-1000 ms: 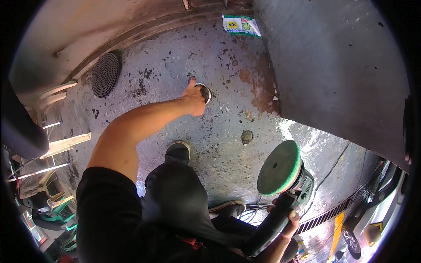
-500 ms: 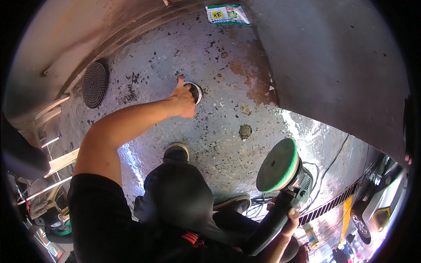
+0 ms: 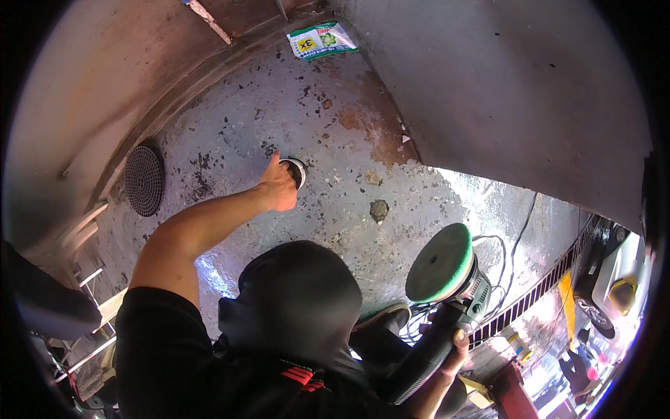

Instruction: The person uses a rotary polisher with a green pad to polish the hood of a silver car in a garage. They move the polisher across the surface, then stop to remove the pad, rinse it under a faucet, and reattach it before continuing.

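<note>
My right hand [image 3: 455,355] grips the black body of a rotary polisher [image 3: 434,346] low on the right. The polisher's round green-edged pad [image 3: 441,264] is tilted up and faces left. Stretched forward, my left hand [image 3: 280,188] is closed around a dark round thing with a white rim [image 3: 299,172], with the thumb up. Most of that thing is hidden by the hand, and its kind cannot be made out. It appears over the worn grey floor [image 3: 335,230]; whether it touches the floor does not show.
A round perforated grey disc [image 3: 144,181] is at the left by a curved wall. A green-and-white packet [image 3: 322,41] lies at the far end. Dark cable [image 3: 523,234] runs over the floor beside a slotted drain [image 3: 558,279]. A large grey panel [image 3: 516,91] stands at right.
The view has shifted, so the packet and panel sit further left and the disc lower. Both hands keep their holds, and the left one appears slightly lower in the picture.
</note>
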`<action>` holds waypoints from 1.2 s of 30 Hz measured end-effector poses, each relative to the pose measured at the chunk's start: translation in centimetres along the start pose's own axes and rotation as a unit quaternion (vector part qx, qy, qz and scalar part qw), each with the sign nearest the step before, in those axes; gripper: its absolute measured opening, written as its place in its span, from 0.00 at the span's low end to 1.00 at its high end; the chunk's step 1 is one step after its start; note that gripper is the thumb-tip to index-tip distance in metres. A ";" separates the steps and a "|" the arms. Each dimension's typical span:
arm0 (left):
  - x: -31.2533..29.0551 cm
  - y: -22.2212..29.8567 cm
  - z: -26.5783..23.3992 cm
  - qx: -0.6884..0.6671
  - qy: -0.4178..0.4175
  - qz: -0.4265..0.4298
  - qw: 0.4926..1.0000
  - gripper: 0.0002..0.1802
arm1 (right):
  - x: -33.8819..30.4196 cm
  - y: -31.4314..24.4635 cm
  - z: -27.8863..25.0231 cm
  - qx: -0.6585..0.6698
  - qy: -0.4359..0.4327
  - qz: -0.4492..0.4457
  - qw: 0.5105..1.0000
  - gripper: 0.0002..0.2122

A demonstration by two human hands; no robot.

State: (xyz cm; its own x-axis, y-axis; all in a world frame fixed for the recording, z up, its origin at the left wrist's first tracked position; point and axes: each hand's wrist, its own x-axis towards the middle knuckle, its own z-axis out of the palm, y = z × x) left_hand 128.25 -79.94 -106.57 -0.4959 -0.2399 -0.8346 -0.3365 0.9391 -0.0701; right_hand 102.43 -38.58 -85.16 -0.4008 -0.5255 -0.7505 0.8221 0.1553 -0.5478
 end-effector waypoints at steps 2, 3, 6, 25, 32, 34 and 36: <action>-0.4 -0.1 -1.6 0.003 -0.045 0.014 0.999 0.28 | -1.3 0.5 0.4 0.005 0.024 -0.014 1.000 0.38; -0.6 -0.2 -2.2 0.000 -0.057 0.021 0.998 0.29 | -1.8 0.8 0.5 0.007 0.034 -0.020 0.999 0.38; -0.8 -0.4 -0.5 -0.014 0.008 0.019 1.000 0.29 | -3.3 1.9 0.5 0.042 0.036 -0.037 0.998 0.39; -0.1 -1.1 0.7 0.013 -0.005 0.044 0.999 0.23 | -7.7 4.3 2.7 0.042 0.084 -0.105 0.990 0.38; -0.1 -0.4 1.7 0.046 0.016 0.027 0.998 0.22 | -7.8 4.4 2.2 0.043 0.068 -0.102 0.991 0.37; 0.3 -0.5 2.6 0.036 0.045 0.014 0.998 0.22 | -7.9 4.2 2.2 0.042 0.076 -0.091 0.992 0.38; 0.0 -0.4 2.2 0.038 0.048 0.012 0.998 0.21 | -8.2 4.3 2.0 0.045 0.085 -0.083 0.992 0.38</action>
State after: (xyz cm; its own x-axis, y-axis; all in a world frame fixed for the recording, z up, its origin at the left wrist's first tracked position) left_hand 130.12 -79.79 -107.77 -0.5791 -0.2363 -0.7802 -0.2635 0.9600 -0.0951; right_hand 110.08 -35.33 -80.65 -0.5899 -0.3878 -0.7083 0.7687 -0.0010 -0.6396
